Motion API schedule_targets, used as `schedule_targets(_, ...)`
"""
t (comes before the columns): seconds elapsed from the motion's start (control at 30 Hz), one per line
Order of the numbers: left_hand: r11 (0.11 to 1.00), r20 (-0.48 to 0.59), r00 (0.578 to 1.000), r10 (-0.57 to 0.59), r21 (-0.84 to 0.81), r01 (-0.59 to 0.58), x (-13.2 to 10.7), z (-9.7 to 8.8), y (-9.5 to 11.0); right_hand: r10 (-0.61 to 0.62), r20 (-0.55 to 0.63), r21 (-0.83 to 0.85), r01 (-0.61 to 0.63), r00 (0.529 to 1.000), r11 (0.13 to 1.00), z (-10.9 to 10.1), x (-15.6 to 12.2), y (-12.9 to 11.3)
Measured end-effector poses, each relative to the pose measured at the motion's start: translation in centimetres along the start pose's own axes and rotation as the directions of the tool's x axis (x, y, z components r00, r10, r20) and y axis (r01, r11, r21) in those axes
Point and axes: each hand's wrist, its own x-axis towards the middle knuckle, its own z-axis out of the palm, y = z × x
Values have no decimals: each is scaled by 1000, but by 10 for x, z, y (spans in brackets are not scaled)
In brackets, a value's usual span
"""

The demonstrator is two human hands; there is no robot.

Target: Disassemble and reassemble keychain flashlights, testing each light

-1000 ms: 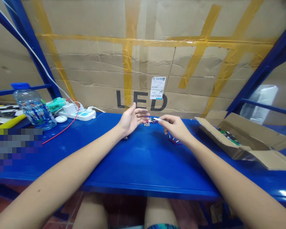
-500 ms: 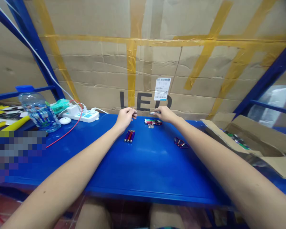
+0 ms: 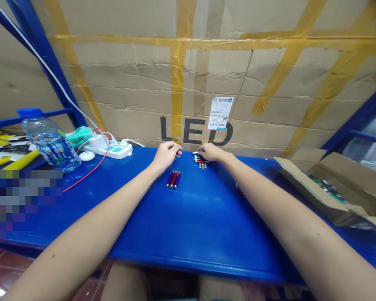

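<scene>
My right hand (image 3: 211,152) is closed at the back of the table, its fingertips pinching a slim silver tube (image 3: 195,153), perhaps a small flashlight. That tube is low over or against a row of similar coloured tubes (image 3: 200,159), which the hand partly covers. Several small silver round pieces (image 3: 202,165) sit just in front of the row. To the left, my left hand (image 3: 168,154) has its fingers curled in, and nothing shows between them. Nearer me than that hand, a purple, red and purple set of metal tubes (image 3: 173,179) lies side by side.
Dark red carabiner-like clips (image 3: 240,190) are mostly hidden behind my right forearm. An open cardboard box (image 3: 326,190) stands at right. On the left are a water bottle (image 3: 52,140), a white power strip (image 3: 113,149) and a red cable (image 3: 95,170). A large carton (image 3: 128,92) closes off the back.
My right hand has moved slightly left and down with the silver tube, onto or close over the row of tubes. My left hand stays nearly still. The camera view has shifted a little.
</scene>
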Motion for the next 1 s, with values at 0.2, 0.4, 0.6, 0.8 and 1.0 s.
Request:
schedule_targets(0.2,995,72,997,-5,100,-2,1,-3,-8,-27,-14,18,27,1000,999,4,1,7)
schedule_targets(0.4,781,282,945,168,547,-302,17,7,-12,-77,-8,6,77,997,997,2,-7,23)
schedule_targets(0.6,636,390,921,-5,712,-298,51,39,-10,-43,-77,75,49,996,996,4,-21,41)
schedule_targets(0.8,661,447,894,-19,677,-324,62,57,-17,-53,-79,144,64,995,988,7,-32,53)
schedule_targets(1.0,701,507,861,26,605,-377,67,61,-24,-80,-101,153,95,992,984,7,-34,56)
